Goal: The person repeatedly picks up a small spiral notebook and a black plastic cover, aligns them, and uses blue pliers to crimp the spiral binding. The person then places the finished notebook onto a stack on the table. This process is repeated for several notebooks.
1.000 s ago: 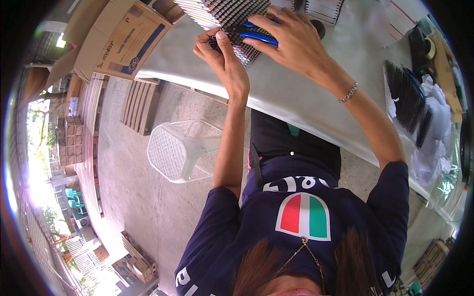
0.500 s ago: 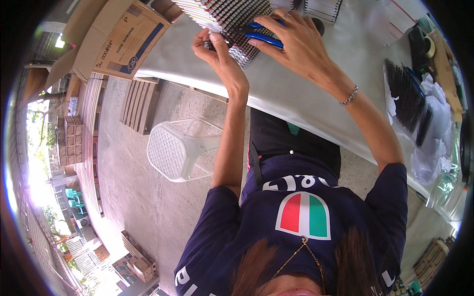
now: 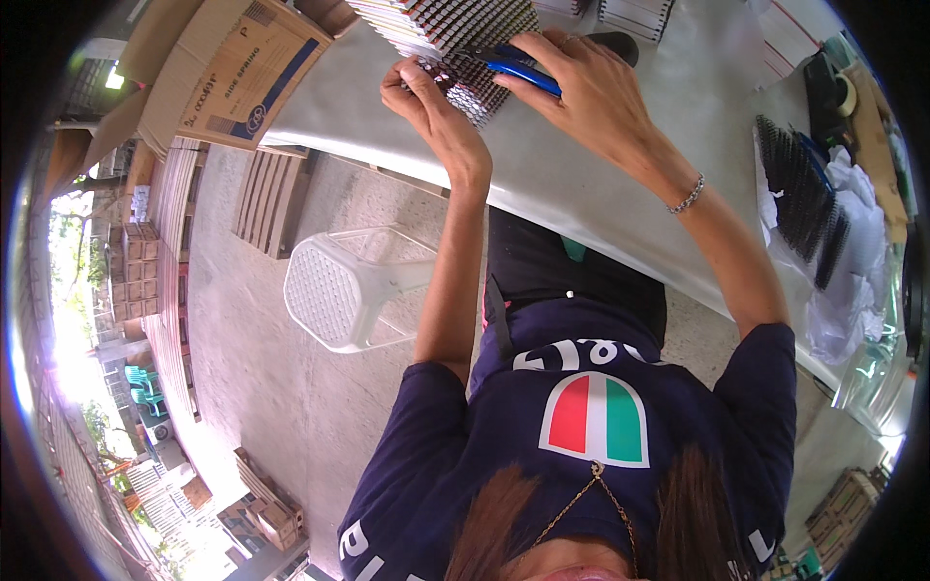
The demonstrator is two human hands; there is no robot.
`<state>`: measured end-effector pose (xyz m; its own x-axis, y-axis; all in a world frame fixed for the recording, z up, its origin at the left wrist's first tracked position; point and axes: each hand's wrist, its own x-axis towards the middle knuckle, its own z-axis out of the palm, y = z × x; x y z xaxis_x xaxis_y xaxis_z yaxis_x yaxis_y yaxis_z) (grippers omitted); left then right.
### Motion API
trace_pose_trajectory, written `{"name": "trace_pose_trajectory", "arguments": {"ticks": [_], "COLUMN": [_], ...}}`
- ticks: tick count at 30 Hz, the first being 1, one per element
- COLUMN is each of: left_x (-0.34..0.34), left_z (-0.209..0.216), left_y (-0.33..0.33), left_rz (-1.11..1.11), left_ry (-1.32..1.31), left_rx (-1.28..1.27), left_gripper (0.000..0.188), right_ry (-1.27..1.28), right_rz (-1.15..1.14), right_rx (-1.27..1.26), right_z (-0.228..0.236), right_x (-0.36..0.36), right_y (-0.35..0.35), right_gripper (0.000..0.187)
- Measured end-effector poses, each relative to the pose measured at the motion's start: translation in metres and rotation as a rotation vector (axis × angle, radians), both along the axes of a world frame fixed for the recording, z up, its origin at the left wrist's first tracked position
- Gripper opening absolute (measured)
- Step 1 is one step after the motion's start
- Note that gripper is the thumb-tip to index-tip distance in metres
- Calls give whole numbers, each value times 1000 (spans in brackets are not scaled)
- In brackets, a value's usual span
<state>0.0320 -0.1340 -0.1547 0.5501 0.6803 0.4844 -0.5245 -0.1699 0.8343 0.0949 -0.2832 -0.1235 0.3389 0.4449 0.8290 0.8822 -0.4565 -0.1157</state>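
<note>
Right hand [image 3: 596, 92]: fingers curled round blue-handled pliers [image 3: 528, 75].
Left hand [image 3: 444, 121]: fingers bent, nearly closed; whether they grip anything, one cannot tell.
Spiral-bound stack [image 3: 475, 19]: just beyond both hands' fingertips.
Carton [image 3: 218, 82]: left of the fingers, well apart.

White plastic stool [image 3: 325, 292], its top gridded and round-cornered, on a bare grey concrete floor [image 3: 247, 349]. Up and to the right of the stool, a long table [image 3: 620, 184] with a pale, glossy covering. Just up and to the left of the stool, a slatted wooden pallet [image 3: 271, 198]. Farther left of the stool, stacked brown boxes [image 3: 136, 271]; down-left of it, green chairs [image 3: 145, 387] and, lower still, more brown crates [image 3: 273, 521]. Farthest left of the stool, glaring daylight [image 3: 73, 305] and green foliage [image 3: 70, 228]. Far down-right of the stool, stacked wood [image 3: 841, 513].
</note>
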Motion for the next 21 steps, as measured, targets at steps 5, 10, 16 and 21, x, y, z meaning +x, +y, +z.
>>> {"name": "trace_pose_trajectory", "arguments": {"ticks": [5,10,16,21], "left_x": [-1,-4,-4,-3], "left_z": [-5,-10,-16,-13], "left_y": [-2,-7,-2,-6], "left_rz": [-18,43,57,-106], "left_ry": [-41,84,93,-91], "left_rx": [-42,113,112,-136], "left_gripper": [43,41,41,42], "right_ry": [201,-210,284,155], "right_rz": [-42,54,39,-23], "right_rx": [-165,45,-172,-93], "right_z": [10,-6,-6,-10], "right_x": [-15,12,-8,-9], "right_y": [-4,7,5,-6], "right_gripper": [45,40,40,46]}}
